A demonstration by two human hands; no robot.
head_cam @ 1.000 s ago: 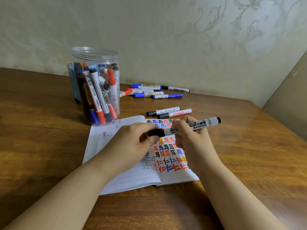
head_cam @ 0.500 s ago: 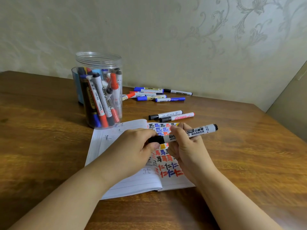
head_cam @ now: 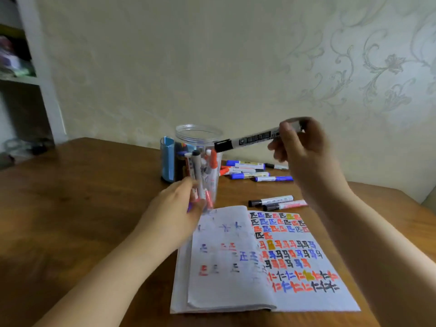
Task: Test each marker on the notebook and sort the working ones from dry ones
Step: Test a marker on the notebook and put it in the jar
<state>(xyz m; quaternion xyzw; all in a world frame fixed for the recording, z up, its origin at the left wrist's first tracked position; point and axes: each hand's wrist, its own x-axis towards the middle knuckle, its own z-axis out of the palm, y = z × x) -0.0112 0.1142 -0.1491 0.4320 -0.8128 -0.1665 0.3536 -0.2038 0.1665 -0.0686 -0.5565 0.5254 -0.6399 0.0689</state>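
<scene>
A brown wooden tabletop [head_cam: 82, 208] stands against a pale wall with a faint floral scroll pattern, and a white shelf unit [head_cam: 35, 79] shows at the far left edge. The right hand [head_cam: 304, 147] is raised above the tabletop, its fingers curled round the rear end of a white marker [head_cam: 254, 138] with a black cap. The marker is held nearly level, cap end pointing left, and that end hangs just above the rim of the jar. The left hand [head_cam: 174, 208] reaches forward low over the tabletop, its fingers at the near side of a clear plastic jar [head_cam: 200, 133]; motion blur hides whether they grip the jar or only touch it, so its state cannot be told. The jar stands upright with its mouth open and holds many markers, red, black and blue among them. A blue holder [head_cam: 168, 159] stands just behind the jar on its left. In front of both hands an open notebook [head_cam: 236, 291] lies flat; its right page is filled with rows of red, blue, black and yellow test marks, and its left page bears a few scattered marks. Two capped markers, the pair [head_cam: 278, 202], lie side by side just beyond the notebook's top edge. Farther back, near the wall, a pile [head_cam: 254, 172] of blue, red and black markers lies on the tabletop to the right of the jar.
</scene>
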